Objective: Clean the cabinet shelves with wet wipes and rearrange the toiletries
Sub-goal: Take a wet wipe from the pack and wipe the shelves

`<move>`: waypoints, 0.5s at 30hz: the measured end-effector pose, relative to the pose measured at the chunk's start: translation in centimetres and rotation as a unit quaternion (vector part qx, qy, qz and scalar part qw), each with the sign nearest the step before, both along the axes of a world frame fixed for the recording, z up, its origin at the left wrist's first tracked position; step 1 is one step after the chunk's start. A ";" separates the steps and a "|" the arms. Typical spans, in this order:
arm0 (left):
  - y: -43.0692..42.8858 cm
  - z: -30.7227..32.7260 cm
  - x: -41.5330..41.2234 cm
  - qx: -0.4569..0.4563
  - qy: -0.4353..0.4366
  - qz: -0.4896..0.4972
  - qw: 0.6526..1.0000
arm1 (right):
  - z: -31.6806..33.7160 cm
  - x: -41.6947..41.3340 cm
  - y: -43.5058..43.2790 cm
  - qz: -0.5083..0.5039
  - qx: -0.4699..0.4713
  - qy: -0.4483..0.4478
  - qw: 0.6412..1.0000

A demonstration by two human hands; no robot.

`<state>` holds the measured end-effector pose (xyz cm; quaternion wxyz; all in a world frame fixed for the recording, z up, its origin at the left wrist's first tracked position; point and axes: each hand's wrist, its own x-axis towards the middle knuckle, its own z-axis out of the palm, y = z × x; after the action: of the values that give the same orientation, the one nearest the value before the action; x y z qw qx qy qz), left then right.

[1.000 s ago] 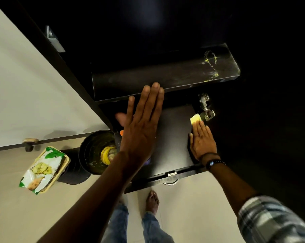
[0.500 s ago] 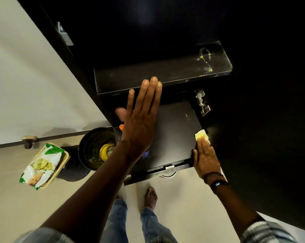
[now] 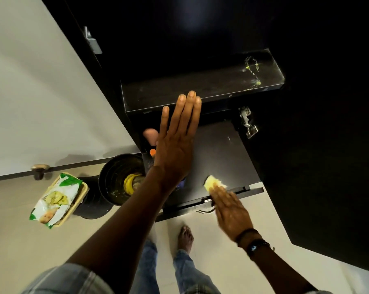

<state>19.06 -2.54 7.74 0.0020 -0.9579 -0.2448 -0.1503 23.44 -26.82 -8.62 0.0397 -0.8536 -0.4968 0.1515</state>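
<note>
lower shelf (image 3: pixel 219 153): middle and right free | above: upper shelf (image 3: pixel 200 88) overhangs (back part only) | right wall: hinge (image 3: pixel 247 122) juts

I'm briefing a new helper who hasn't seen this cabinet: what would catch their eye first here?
First the person's left hand, spread flat in the middle of the frame. Then the right hand pressing a pale yellow wipe on the lower black shelf near its front edge. On the upper black shelf, a yellow-green smear marks the right end.

The wipe (image 3: pixel 211 181) lies on the lower shelf (image 3: pixel 219 153) (near its front edge), bin (image 3: pixel 111 172) left of it.
</note>
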 end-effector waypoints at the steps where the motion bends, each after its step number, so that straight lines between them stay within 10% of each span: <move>1: 0.0 0.0 0.0 -0.003 -0.006 0.000 1.000 | 0.2 1.4 -0.4 -0.042 0.002 -0.004 0.999; 5: 0.0 0.0 0.0 -0.011 -0.013 0.000 1.000 | 0.5 5.3 3.6 -0.174 0.009 0.010 0.985; 15: 0.0 0.0 0.0 -0.010 -0.002 0.001 1.000 | -0.2 -1.1 3.1 -0.051 -0.006 0.033 0.998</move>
<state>19.06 -2.56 7.78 -0.0076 -0.9574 -0.2472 -0.1493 22.33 -23.73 -8.86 0.0584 -0.8725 -0.4504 0.1805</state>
